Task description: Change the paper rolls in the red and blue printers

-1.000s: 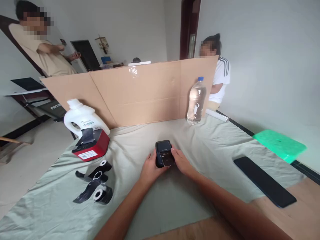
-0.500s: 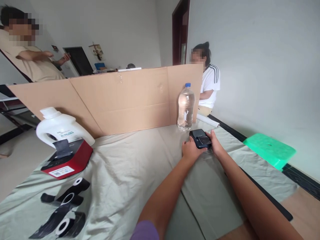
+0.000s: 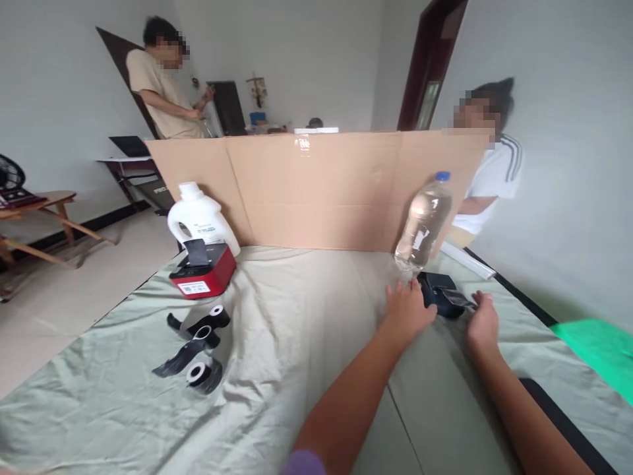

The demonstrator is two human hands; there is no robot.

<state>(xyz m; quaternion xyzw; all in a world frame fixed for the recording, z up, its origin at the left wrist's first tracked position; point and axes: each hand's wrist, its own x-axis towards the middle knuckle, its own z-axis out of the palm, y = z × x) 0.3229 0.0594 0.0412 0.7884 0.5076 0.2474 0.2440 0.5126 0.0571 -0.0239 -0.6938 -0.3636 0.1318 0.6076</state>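
A small black device that looks like a portable printer (image 3: 438, 284) lies on the cloth at the right, in front of the water bottle (image 3: 424, 224). My left hand (image 3: 408, 309) holds its left side, with the thumb at the near corner and the fingers toward the back. A dark, shiny strip (image 3: 459, 299) sticks out over the device's right side. My right hand (image 3: 483, 323) pinches the end of this strip; the fingertips are partly blurred.
A cardboard panel (image 3: 316, 191) stands across the back. At left are a white jug (image 3: 200, 214), a red and black printer (image 3: 210, 274) and several black rolls (image 3: 205, 376). A long black object (image 3: 558, 415) lies under my right forearm. Two people (image 3: 165, 99) are beyond the panel.
My right hand has come off the device's side and moved right, now pinching the strip, which extends farther out. The bottle now leans in view. The camera has turned left.
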